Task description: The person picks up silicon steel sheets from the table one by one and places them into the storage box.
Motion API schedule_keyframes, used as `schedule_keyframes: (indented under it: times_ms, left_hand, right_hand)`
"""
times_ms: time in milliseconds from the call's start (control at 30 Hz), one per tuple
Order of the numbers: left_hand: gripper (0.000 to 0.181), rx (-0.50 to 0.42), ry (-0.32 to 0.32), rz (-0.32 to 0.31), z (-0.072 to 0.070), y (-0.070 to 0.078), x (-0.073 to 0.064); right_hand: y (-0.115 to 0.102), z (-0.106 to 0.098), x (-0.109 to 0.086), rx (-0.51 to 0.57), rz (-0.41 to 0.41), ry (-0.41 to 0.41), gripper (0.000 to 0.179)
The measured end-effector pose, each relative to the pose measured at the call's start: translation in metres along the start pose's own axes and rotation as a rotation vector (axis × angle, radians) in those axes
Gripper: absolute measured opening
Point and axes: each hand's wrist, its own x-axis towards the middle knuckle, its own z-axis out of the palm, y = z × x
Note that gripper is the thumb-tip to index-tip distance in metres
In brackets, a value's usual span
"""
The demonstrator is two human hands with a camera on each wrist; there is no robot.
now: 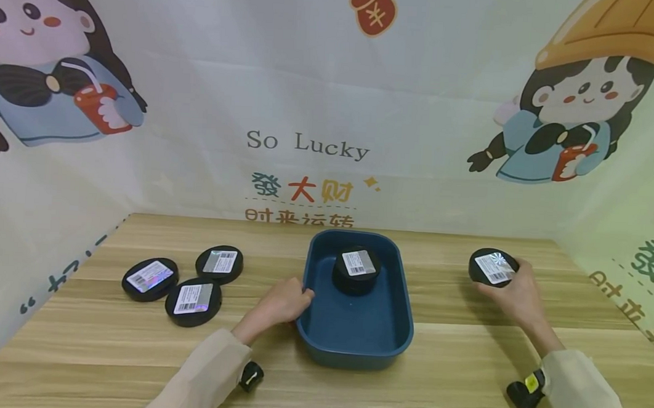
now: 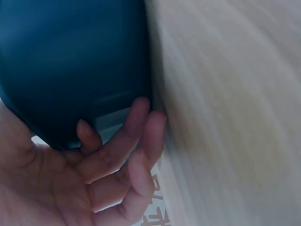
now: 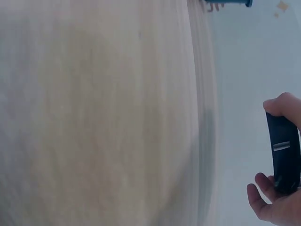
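A dark blue rectangular bin [image 1: 354,325] stands on the table, and my left hand [image 1: 282,301] grips its left rim. In the left wrist view the bent fingers [image 2: 153,136] lie along the bin's outer wall. My right hand [image 1: 513,294] holds a flat round black disc [image 1: 481,267] by its edge, a white barcode label facing up. The right wrist view shows this disc [image 3: 284,155] edge-on between thumb and fingers, raised off the table. Inside the bin, toward its back, sits a black labelled round piece [image 1: 350,282], thick enough to be stacked discs; I cannot tell.
Left of the bin lie three more labelled black discs: a back one [image 1: 219,264], a left one [image 1: 150,279] and a front one [image 1: 193,302]. The wooden table [image 1: 433,394] meets a printed cloth backdrop [image 1: 210,111] at the back and both sides.
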Motion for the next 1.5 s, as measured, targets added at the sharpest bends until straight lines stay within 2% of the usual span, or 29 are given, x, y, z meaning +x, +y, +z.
schedule_keyframes:
  times_ms: [300, 800, 1300, 1500]
  left_hand:
    - [0.029, 0.004, -0.006, -0.006, 0.0, -0.002, 0.002]
    - [0.03, 0.012, -0.001, -0.003, 0.001, -0.003, 0.002]
    - [0.031, 0.014, -0.008, -0.005, 0.001, -0.002, 0.001]
    - [0.03, 0.011, 0.014, 0.01, 0.002, -0.002, 0.003]
  right_hand:
    - [-0.016, 0.006, -0.006, 0.046, -0.035, 0.019, 0.09]
    - [-0.046, 0.018, -0.018, 0.145, -0.056, -0.059, 0.094]
    - [-0.08, 0.028, -0.027, 0.226, -0.128, -0.086, 0.088]
    - [-0.091, 0.033, -0.029, 0.24, -0.158, -0.106, 0.087]
